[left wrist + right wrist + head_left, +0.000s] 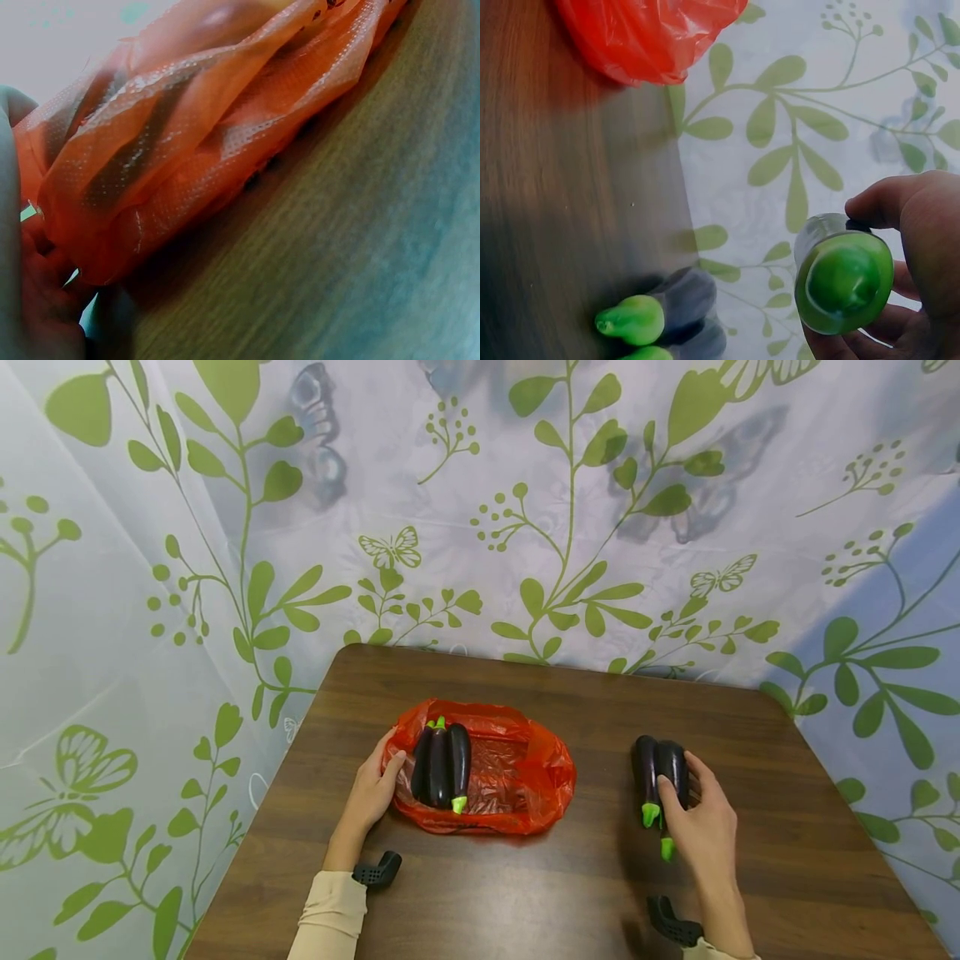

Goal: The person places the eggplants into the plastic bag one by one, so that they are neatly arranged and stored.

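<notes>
A red plastic bag (551, 777) lies spread wide at the middle of the table, with three dark eggplants (459, 760) side by side in its left part. My left hand (377, 785) holds the bag's left rim, thumb over the edge. The left wrist view shows the bag's crumpled side (172, 150) close up. Over at the right, my right hand (705, 818) grips an eggplant (673, 764) whose green cap (844, 281) faces the right wrist camera. Beside it are other eggplants (645, 768); two green-capped ones (686, 300) show low in the right wrist view.
The brown wooden table (510, 893) has its back edge against a white curtain (465, 577) printed with green leaves and butterflies. Black wrist mounts (378, 870) sit on both arms.
</notes>
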Demonstrator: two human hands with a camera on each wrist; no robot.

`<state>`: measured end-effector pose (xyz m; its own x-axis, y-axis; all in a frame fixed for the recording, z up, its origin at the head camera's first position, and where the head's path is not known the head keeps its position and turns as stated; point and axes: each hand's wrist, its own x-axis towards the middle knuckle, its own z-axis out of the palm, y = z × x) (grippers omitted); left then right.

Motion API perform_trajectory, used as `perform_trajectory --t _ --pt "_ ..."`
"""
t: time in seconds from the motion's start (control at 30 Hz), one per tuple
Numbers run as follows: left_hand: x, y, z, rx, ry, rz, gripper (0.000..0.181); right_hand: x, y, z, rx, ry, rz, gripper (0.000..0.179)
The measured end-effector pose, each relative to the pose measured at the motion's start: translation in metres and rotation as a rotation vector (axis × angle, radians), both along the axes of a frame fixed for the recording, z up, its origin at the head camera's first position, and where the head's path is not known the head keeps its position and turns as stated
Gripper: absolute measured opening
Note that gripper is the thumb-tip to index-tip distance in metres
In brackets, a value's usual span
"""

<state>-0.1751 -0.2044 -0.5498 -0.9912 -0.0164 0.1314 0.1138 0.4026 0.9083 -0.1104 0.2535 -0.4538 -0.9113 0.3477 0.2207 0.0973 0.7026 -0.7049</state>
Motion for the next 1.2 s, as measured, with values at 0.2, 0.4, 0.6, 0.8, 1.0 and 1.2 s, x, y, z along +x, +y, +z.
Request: perform_trajectory --t 0.2,0.4,0.6,0.8,1.0,1.2 --pt "0.0 0.0 0.001 -0.002 0.001 0.004 0.058 -0.003 -0.004 0.003 0.022 0.022 0.01 0.06" --pt "0.0 0.0 0.0 0.0 0.008 0.004 0.058 -0.003 -0.009 0.005 0.054 0.035 0.024 0.06" --pt "0.0 0.0 0.0 0.006 0.006 0.006 0.057 -0.005 -0.015 0.008 0.063 0.055 0.038 0.059" --pt "-0.001 0.001 0.001 0.012 0.016 0.0 0.057 -0.009 -0.021 0.012 0.063 0.102 0.066 0.058" --pt "-0.001 0.0 0.001 0.007 0.013 -0.003 0.057 -0.013 -0.027 0.014 0.083 0.157 0.092 0.056" --pt "0.0 0.0 0.001 0.003 0.02 -0.004 0.056 -0.015 -0.034 0.016 0.079 0.162 0.133 0.057"
